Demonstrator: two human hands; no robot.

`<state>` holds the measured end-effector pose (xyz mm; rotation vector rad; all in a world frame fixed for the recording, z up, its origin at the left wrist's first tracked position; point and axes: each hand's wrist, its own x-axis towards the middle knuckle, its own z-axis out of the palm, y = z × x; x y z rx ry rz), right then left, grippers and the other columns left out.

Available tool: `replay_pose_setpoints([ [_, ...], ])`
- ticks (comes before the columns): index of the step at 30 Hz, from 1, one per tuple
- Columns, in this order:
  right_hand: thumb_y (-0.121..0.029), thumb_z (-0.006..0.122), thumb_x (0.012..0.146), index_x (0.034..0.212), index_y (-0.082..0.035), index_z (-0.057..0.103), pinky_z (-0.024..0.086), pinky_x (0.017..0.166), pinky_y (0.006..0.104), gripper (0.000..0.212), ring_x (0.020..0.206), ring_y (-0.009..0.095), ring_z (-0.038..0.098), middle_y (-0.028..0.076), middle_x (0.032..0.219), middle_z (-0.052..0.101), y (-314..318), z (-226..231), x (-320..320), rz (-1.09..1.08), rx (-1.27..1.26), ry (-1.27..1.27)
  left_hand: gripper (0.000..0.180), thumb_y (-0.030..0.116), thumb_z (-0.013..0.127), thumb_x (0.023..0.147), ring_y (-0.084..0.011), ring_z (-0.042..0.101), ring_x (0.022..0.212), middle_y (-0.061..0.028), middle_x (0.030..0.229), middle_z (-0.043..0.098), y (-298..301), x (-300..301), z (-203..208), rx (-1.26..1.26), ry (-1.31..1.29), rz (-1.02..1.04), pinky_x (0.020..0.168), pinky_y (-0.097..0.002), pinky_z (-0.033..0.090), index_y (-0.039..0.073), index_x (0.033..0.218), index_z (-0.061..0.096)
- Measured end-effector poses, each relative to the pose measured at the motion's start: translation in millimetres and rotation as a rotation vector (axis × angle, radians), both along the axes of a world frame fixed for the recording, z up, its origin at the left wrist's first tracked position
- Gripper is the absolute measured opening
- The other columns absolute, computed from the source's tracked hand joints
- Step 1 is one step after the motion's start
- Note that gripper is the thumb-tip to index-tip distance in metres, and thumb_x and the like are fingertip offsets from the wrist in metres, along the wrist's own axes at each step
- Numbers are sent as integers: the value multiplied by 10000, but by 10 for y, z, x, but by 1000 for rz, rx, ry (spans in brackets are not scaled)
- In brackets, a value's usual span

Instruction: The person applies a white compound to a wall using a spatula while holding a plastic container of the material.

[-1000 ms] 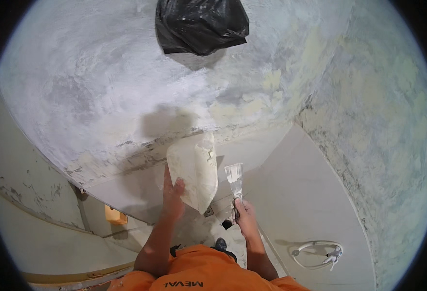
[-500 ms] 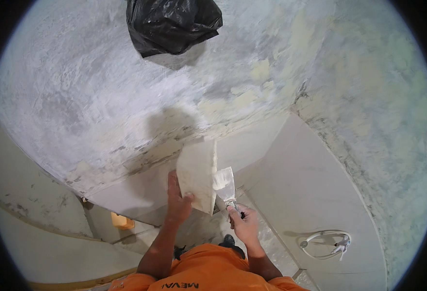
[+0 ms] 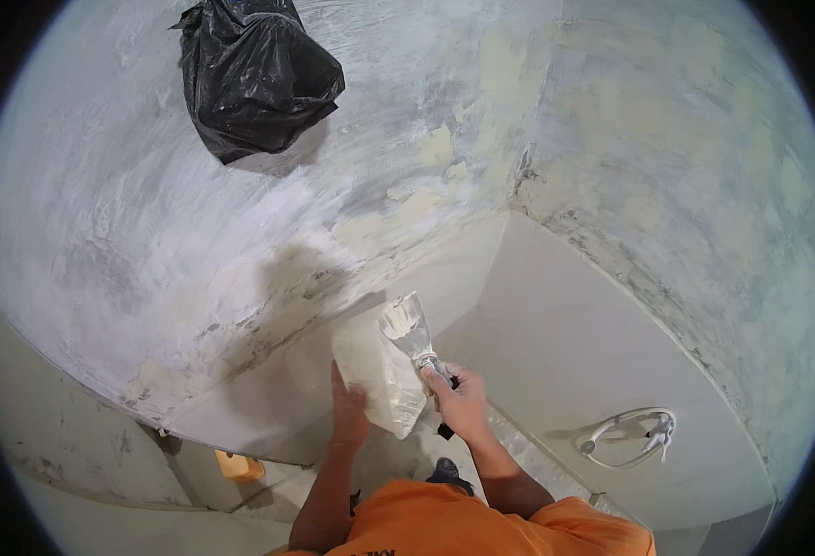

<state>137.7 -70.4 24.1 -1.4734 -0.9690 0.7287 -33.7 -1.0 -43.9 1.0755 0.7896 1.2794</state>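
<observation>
My left hand (image 3: 350, 412) grips the left side of a broad, pale, board-like tool (image 3: 361, 357) smeared with creamy plaster. Its far side is turned away, so I cannot make out its handle. In my right hand (image 3: 463, 400) is a putty knife (image 3: 418, 345), fingers wrapped round the dark handle. Wet filler coats the blade, which lies over the upper right part of the pale tool; whether they touch is hard to tell.
A patchy, plastered wall (image 3: 240, 222) rises ahead, with a black plastic bag (image 3: 259, 88) against it. Pale tiled panels (image 3: 602, 343) line the lower wall on the right, where a white hose (image 3: 602, 431) hangs from a fitting. An orange-yellow container (image 3: 240, 466) stands low on the left.
The pale tool has tilted, now showing plaster along its right side. My putty knife has moved up and left over it. The view has shifted, putting the black bag lower and further left.
</observation>
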Motion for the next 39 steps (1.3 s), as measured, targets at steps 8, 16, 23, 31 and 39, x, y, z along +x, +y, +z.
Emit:
replay_pose_setpoints([
  [8,-182,638,970,868,-45,611,363,520,230,172,572,47,447,-32,691,519,-38,23,273,-52,186,167,654,491,397,1033,-302,499,1311,-144,1453,445,119,-65,-72,-190,-325,-147,1075,-465,451,101,1536,243],
  [16,-132,619,971,949,-28,629,367,507,228,107,567,43,463,-41,709,536,-195,99,240,196,145,752,737,603,380,1016,-313,498,1324,-144,1453,483,214,-113,240,-224,-341,-143,1096,-469,425,62,1513,313],
  [23,-137,632,962,952,-18,642,360,512,227,120,565,42,453,-46,688,523,-261,64,201,71,86,381,694,574,375,1030,-302,498,1325,-132,1449,486,144,-74,384,-287,-353,-119,1089,-462,434,70,1505,327],
  [31,-155,638,965,925,-6,647,327,521,239,154,576,41,396,-61,689,480,-277,-56,97,-22,133,0,590,486,398,1052,-256,526,1283,-104,1405,488,67,25,521,-144,-283,-83,1060,-433,464,90,1484,329],
  [39,-127,576,953,785,31,577,385,586,374,231,609,262,473,134,666,491,-202,14,-43,-76,268,-374,602,361,395,1070,-244,447,1306,-166,1455,410,-99,65,579,-117,-42,48,1089,-375,396,56,1555,209],
])
